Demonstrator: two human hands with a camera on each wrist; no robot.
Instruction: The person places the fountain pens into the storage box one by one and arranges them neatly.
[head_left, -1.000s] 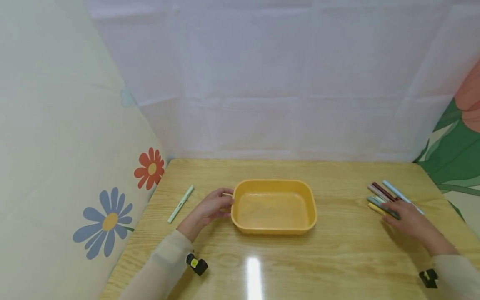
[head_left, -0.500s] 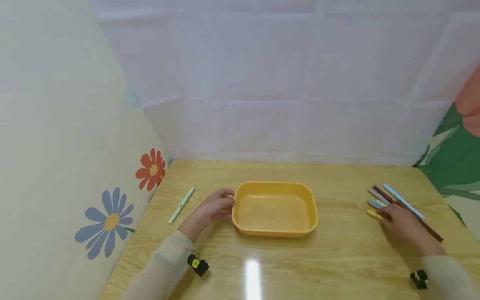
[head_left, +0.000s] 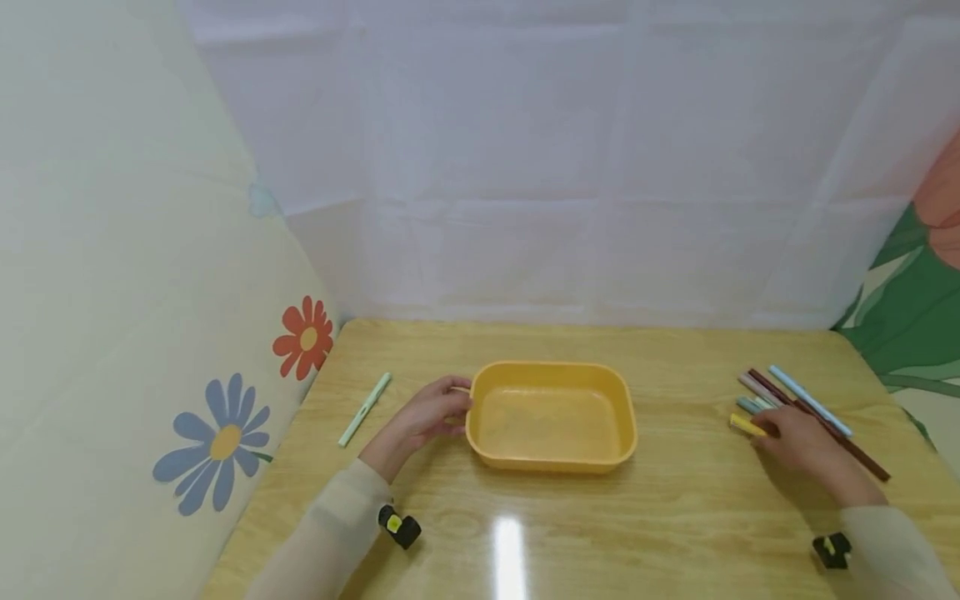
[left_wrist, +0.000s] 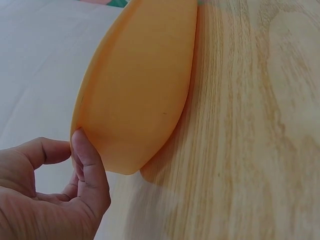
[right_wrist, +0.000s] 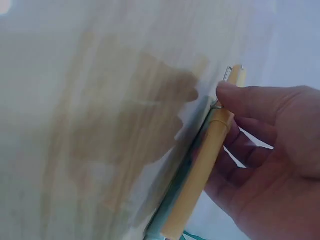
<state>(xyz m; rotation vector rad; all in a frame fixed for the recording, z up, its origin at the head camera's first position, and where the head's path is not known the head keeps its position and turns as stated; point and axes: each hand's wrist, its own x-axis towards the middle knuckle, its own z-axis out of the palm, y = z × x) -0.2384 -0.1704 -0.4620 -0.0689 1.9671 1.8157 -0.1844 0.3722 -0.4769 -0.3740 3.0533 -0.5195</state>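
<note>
Right hand pinches yellow pen, thumb by the metal clip, fingers curled behind; one pen end pokes out left of the hand. Left hand grips tray by the end just right of it, thumb and fingertips at the rim. Teal pen lies right beside yellow pen, under the right hand's fingers; can't tell if touching. Light blue pen and pink pen are just beyond that hand, dark red pen runs past its right side. Mint pen sits left of the left hand, on the desk.

Handling: pen likely light, stiff, a bit slick, apt to roll; best taken mid-barrel, clear of teal pen.

Vs 1.0 s ago: right hand was over the bunch; now yellow pen juts out from it and dark red pen has swung out to the right. Left hand and tray about unchanged.
</note>
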